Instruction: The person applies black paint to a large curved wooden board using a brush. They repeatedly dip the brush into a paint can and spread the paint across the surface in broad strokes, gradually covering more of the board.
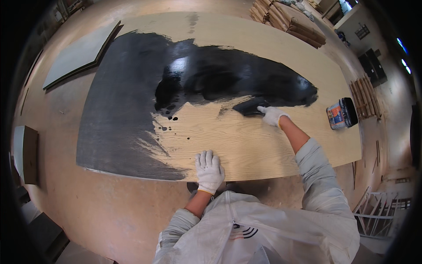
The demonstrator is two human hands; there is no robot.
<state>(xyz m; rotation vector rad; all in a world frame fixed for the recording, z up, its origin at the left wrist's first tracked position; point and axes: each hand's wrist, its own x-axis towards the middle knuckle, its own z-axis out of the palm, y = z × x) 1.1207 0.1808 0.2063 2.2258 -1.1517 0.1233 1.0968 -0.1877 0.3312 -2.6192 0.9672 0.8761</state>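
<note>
A large wood-grain panel [250, 145] lies before me, partly coated with wet, glossy black paint [227, 72] and a duller dark layer on the left. My right hand [273, 116], in a white knit glove, grips a black-stained applicator [250, 107] at the lower edge of the wet paint; its exact kind is hidden by the coating. My left hand [209, 170], gloved too, rests flat with fingers extended on the bare wood at the near edge. Several black drops dot the wood between the left hand and the paint.
An open plastic paint tub [337, 115] bearing a printed label stands at the panel's right end. White-faced boards [80, 54] lie at the left. Brown wrapped bundles [290, 19] are stacked beyond the far edge, and more bundles [366, 95] lie right. A white metal rack [379, 211] is at lower right.
</note>
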